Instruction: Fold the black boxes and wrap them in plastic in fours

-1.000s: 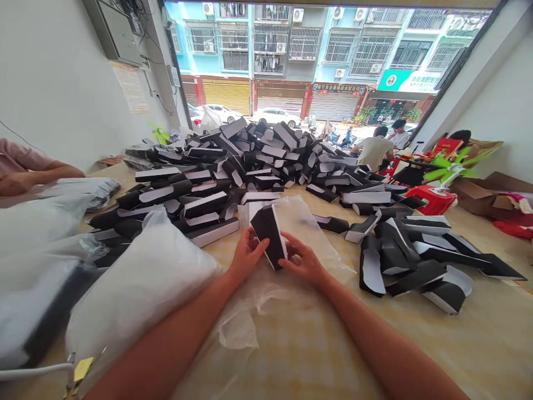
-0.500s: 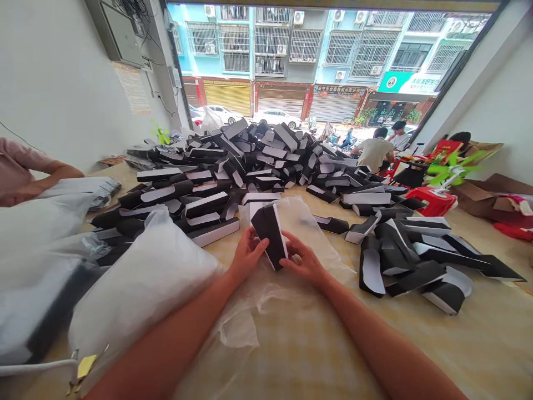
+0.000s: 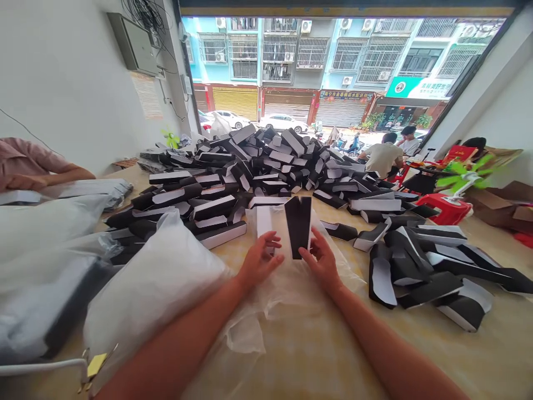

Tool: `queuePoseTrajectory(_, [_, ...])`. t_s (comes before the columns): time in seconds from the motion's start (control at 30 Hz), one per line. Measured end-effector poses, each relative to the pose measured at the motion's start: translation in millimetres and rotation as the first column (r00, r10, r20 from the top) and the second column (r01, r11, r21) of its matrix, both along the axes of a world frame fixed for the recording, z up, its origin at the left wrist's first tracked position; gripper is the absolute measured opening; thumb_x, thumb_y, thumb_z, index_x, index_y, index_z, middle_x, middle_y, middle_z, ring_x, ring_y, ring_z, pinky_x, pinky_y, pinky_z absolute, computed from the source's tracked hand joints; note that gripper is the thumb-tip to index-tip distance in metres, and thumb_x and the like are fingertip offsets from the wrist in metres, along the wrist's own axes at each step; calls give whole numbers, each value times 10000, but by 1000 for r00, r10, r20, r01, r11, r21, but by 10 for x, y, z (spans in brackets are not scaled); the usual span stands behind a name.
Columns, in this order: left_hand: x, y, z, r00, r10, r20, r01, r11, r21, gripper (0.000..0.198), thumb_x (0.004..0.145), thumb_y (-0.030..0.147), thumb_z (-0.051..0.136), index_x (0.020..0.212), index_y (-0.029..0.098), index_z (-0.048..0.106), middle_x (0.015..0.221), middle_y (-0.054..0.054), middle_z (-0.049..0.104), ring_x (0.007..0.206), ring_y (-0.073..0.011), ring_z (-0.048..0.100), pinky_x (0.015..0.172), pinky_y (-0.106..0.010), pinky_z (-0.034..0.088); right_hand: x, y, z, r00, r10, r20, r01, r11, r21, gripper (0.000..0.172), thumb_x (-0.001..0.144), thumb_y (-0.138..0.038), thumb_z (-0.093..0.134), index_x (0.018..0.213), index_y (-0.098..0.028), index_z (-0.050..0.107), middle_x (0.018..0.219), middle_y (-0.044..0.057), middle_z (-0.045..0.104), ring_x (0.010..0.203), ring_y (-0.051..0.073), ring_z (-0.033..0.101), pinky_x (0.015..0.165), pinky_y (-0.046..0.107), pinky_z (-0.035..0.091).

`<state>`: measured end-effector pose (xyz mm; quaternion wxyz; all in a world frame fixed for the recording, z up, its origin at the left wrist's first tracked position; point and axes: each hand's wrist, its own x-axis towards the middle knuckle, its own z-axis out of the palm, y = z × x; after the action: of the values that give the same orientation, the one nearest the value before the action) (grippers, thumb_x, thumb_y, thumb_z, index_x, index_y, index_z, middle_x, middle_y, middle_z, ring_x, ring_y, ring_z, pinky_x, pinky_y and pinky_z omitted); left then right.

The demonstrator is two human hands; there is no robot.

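Note:
My right hand [image 3: 321, 261] grips the lower end of a black cardboard box blank [image 3: 298, 225] and holds it upright above a clear plastic bag [image 3: 291, 278] spread on the table. My left hand [image 3: 262, 260] hovers just left of the blank with its fingers slightly apart, holding nothing, near a white strip [image 3: 264, 221] lying on the bag. Behind them rises a big heap of black-and-white folded boxes [image 3: 258, 166].
More flat black blanks [image 3: 428, 266] lie scattered at the right. White plastic-wrapped bundles [image 3: 145, 283] fill the left side. Another person's sleeve and arm [image 3: 33, 169] rest at the far left. People sit near a red stool [image 3: 437, 203] by the open shopfront.
The black blank has been turned upright and shifted right; it is now in my right hand alone. My left hand has let go of it. The camera tilted slightly.

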<state>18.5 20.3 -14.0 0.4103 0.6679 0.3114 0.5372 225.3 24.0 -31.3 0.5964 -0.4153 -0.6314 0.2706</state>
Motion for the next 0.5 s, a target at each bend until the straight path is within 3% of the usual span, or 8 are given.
queuePoseTrajectory(0.1, [-38,-71,74,963,-91,-255,140,973,185,431,819,437,716,1190,231,643,997,-99,681,817,-195,663,564,-244,503,32,38,-11,986,-145,-82,142,989,-50,683,848,-443,695,1463,-270,452,877,5,625,695,153,603,624,301,555])
queuePoseTrajectory(0.17, [-50,-108,116,907,-159,-390,276,923,268,402,799,457,728,1142,253,687,884,-66,688,708,-178,644,583,-264,514,52,60,-17,976,-199,-89,193,978,-73,699,844,-463,696,1467,-262,452,856,-2,612,667,145,581,597,294,545])
queuePoseTrajectory(0.3, [-28,-139,115,869,-176,-462,372,848,378,379,706,472,817,1040,308,746,762,-23,688,580,-162,622,543,-263,489,81,90,-33,970,-231,-73,226,972,-66,687,853,-470,682,1467,-262,458,832,-10,603,628,132,559,545,264,517])
queuePoseTrajectory(0.43, [20,-111,38,826,-178,-535,405,847,344,68,783,365,754,780,297,759,714,-19,677,542,-153,599,492,-260,431,82,97,4,977,-207,-40,206,978,-32,684,862,-465,672,1479,-271,450,843,-6,616,617,131,564,534,257,515])
queuePoseTrajectory(0.5, [35,-84,12,816,-200,-543,389,883,261,135,838,319,686,727,271,747,692,-18,672,531,-139,580,504,-252,422,78,76,95,988,-151,-14,151,989,-7,675,865,-457,670,1479,-277,455,860,1,621,639,134,572,555,261,525])
